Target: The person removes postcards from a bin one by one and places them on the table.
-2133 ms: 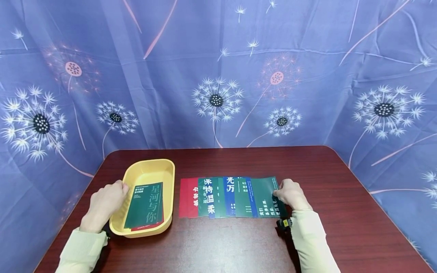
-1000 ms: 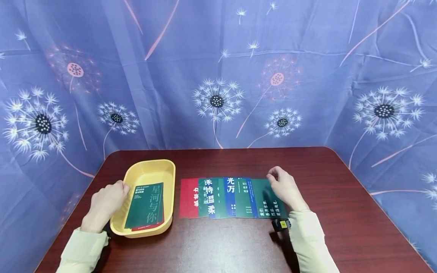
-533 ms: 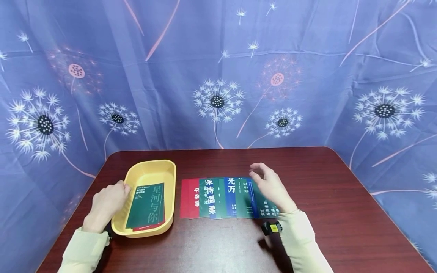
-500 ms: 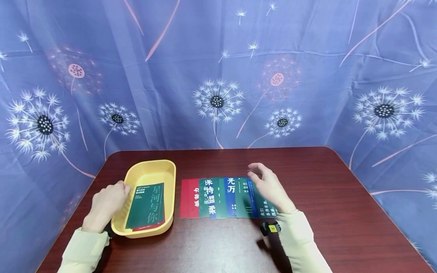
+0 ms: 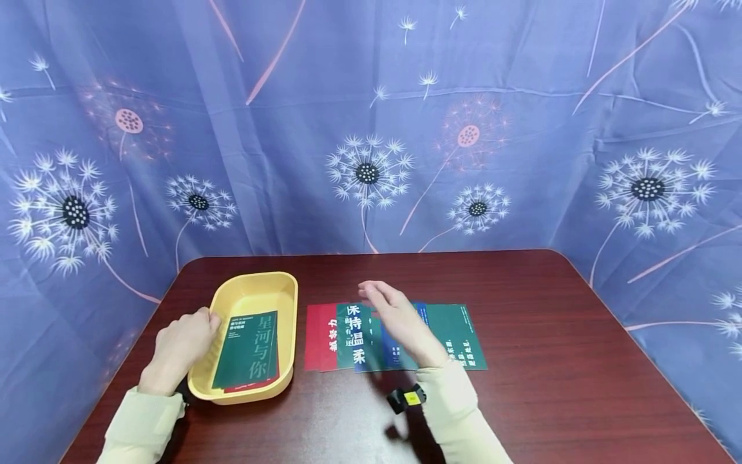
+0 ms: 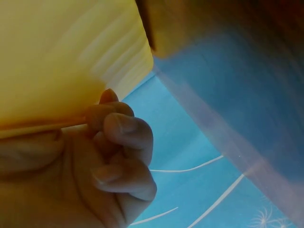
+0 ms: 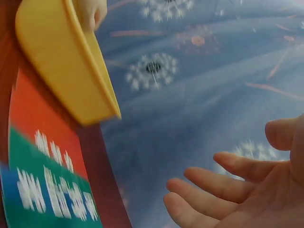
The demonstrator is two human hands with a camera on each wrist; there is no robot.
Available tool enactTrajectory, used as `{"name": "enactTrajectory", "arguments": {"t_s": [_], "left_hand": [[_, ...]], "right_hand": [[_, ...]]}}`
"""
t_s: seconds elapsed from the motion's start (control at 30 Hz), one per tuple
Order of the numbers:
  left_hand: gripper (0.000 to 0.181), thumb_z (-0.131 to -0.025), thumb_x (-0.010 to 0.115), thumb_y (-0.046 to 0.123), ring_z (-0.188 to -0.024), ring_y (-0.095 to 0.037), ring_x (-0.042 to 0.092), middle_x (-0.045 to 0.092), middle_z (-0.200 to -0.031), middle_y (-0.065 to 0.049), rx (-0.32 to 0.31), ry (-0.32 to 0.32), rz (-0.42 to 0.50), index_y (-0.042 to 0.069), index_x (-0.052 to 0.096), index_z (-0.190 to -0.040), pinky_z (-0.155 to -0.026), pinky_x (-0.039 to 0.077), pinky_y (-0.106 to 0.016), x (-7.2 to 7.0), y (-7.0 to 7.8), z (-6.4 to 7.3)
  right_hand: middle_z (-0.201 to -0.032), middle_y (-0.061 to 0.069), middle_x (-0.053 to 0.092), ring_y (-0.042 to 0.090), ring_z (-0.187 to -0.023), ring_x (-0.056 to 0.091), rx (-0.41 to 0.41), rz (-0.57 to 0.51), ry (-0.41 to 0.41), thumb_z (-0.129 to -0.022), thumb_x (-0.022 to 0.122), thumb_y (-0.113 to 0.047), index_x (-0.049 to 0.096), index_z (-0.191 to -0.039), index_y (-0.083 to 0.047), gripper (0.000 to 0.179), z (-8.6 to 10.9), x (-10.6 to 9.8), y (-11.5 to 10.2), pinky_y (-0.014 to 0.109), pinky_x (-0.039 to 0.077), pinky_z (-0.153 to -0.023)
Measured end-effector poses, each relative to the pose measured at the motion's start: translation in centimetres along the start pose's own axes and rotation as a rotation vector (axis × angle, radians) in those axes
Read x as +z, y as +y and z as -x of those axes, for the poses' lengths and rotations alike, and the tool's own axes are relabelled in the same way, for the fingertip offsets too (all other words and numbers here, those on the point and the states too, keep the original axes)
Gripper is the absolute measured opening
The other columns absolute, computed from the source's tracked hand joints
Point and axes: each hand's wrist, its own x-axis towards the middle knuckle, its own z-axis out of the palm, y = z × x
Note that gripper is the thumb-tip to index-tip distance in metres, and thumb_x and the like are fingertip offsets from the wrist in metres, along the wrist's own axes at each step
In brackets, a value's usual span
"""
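Note:
My left hand (image 5: 182,345) holds the left rim of a yellow plastic basin (image 5: 255,299). In the left wrist view, curled fingers (image 6: 128,130) hook over the edge of the basin wall (image 6: 52,57). A green card with white lettering (image 5: 246,351) lies in the basin over a red one. Over the row of overlapping cards (image 5: 356,338) hovers my right hand (image 5: 402,322), hiding part of the blue and green ones. The right wrist view shows that hand (image 7: 237,194) with fingers spread loosely, holding nothing. Red and green cards (image 7: 52,147) appear blurred there.
Cards and basin rest on a dark red wooden table (image 5: 551,335). A blue curtain with dandelion prints (image 5: 301,167) hangs behind the table and along both sides. A black device with a yellow mark (image 5: 406,398) is strapped at my right wrist.
My right hand has let go of the right end of the card row, lifted and moved left over its middle. My left hand and the basin have stayed in place.

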Motion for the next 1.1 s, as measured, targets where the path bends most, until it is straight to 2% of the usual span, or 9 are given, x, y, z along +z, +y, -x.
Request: {"name": "enactTrajectory", "arguments": {"t_s": [0.23,0.43,0.7,0.87,1.0,1.1], "left_hand": [[0.036,-0.100,0.035,0.024,-0.064,-0.045,0.057,0.057,-0.073,-0.027,-0.005,-0.012,0.004,0.001,0.051,-0.077,-0.052,0.041,-0.056,-0.1,0.1,0.1],[0.036,-0.100,0.035,0.024,-0.064,-0.046,0.057,0.057,-0.073,-0.027,-0.005,-0.009,0.007,0.002,0.052,-0.077,-0.052,0.041,-0.056,-0.2,0.2,0.2],[0.036,-0.101,0.035,0.023,-0.063,-0.046,0.057,0.057,-0.072,-0.027,0.001,0.000,0.009,0.002,0.051,-0.076,-0.051,0.041,-0.056,-0.1,0.3,0.2],[0.037,-0.101,0.034,0.024,-0.065,-0.046,0.058,0.058,-0.074,-0.028,0.001,-0.014,0.008,0.001,0.052,-0.078,-0.052,0.042,-0.056,0.0,0.3,0.2],[0.038,-0.101,0.033,0.024,-0.064,-0.045,0.058,0.058,-0.074,-0.027,0.000,-0.015,0.008,0.001,0.053,-0.078,-0.051,0.042,-0.055,0.0,0.2,0.2],[0.037,-0.101,0.034,0.024,-0.064,-0.046,0.058,0.057,-0.073,-0.026,0.003,-0.003,0.005,0.002,0.052,-0.078,-0.051,0.041,-0.056,0.1,0.1,0.1]], "right_hand": [[-0.132,0.012,0.055,0.026,-0.120,0.055,0.004,-0.112,-0.089,-0.105,0.044,-0.032,0.052,-0.135,-0.007,0.040,-0.6,3.9,-0.6,0.041,0.046,-0.096],[-0.127,0.011,0.057,0.027,-0.118,0.056,0.041,-0.240,-0.097,-0.103,0.047,-0.028,0.054,-0.132,-0.006,0.037,-1.2,6.8,-1.4,0.046,0.044,-0.098],[-0.123,0.009,0.058,0.026,-0.114,0.055,0.184,-0.476,-0.109,-0.099,0.054,-0.020,0.057,-0.126,-0.004,0.031,-1.9,10.7,-1.4,0.045,0.043,-0.099],[-0.123,0.008,0.055,0.026,-0.119,0.048,0.251,-0.578,-0.047,-0.094,0.056,-0.012,0.058,-0.122,-0.004,0.029,-2.0,13.4,-1.4,0.051,0.034,-0.104],[-0.133,0.010,0.049,0.027,-0.129,0.041,0.251,-0.560,0.033,-0.090,0.059,-0.008,0.055,-0.126,-0.005,0.037,-1.9,15.3,-1.5,0.049,0.028,-0.109],[-0.143,0.011,0.042,0.030,-0.136,0.033,0.264,-0.544,0.054,-0.089,0.060,-0.009,0.052,-0.131,-0.008,0.043,-2.0,16.4,-1.5,0.048,0.027,-0.110]]}}
